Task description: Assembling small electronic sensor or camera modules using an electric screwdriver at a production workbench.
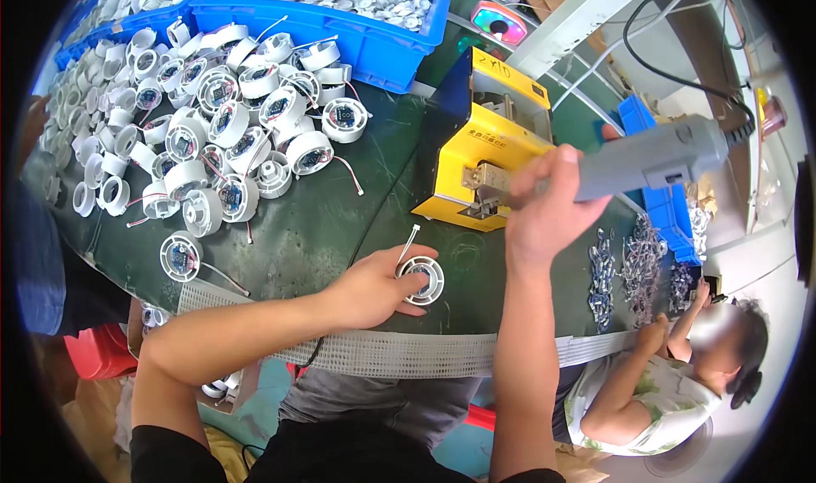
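Note:
My left hand point(370, 289) is closed around a white round plastic housing point(437, 282) near the front edge of the table. A small circuit board sits inside it, and a thin cable with a white plug sticks up from its rim. My right hand point(548, 202) grips a grey electric screwdriver point(654, 160) with a black coiled cord. The screwdriver lies nearly level, its tip end beside the metal front of a yellow screw feeder point(446, 173). My fingers partly cover that end, so I cannot tell whether it touches.
White housings with boards and cables point(228, 124) are heaped at the left, one point(181, 257) lying apart. Blue bins point(340, 45) of white parts stand behind. Bundles of small parts point(602, 283) lie at the right, where a co-worker point(633, 398) sits. A perforated strip point(399, 354) edges the table.

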Available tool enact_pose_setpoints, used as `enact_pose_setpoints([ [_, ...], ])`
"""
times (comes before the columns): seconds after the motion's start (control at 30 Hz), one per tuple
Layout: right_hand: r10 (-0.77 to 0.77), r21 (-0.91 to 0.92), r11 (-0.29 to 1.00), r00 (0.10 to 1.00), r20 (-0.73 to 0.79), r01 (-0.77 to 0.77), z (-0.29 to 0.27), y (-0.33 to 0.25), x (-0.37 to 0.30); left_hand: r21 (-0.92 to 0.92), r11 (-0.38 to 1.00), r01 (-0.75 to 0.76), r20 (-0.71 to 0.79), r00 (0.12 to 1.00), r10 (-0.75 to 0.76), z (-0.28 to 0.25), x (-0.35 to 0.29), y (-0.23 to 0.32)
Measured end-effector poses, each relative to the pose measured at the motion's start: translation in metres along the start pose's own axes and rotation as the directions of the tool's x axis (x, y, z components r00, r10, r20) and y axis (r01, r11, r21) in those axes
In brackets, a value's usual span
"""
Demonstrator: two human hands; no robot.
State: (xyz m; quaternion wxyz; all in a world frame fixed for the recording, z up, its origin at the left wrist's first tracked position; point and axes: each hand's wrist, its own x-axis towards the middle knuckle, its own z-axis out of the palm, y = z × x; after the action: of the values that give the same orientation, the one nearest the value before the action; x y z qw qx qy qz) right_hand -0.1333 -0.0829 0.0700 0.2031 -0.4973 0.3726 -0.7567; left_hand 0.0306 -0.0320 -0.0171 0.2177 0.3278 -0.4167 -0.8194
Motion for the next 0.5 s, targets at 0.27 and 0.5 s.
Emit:
enact_pose_setpoints([
  [0.27,-0.010,-0.098,0.995,0.999,0.037,0.014,-0.002,0.021,-0.012,-0.033,0.999,-0.012,-0.061,0.998,0.010,-0.001,0.003,-0.004],
  [0.5,0.189,0.199,0.963,0.982,-0.014,-0.182,-0.002,-0.017,-0.076,-0.037,0.998,-0.043,-0.101,0.994,0.039,0.002,0.005,-0.006],
])
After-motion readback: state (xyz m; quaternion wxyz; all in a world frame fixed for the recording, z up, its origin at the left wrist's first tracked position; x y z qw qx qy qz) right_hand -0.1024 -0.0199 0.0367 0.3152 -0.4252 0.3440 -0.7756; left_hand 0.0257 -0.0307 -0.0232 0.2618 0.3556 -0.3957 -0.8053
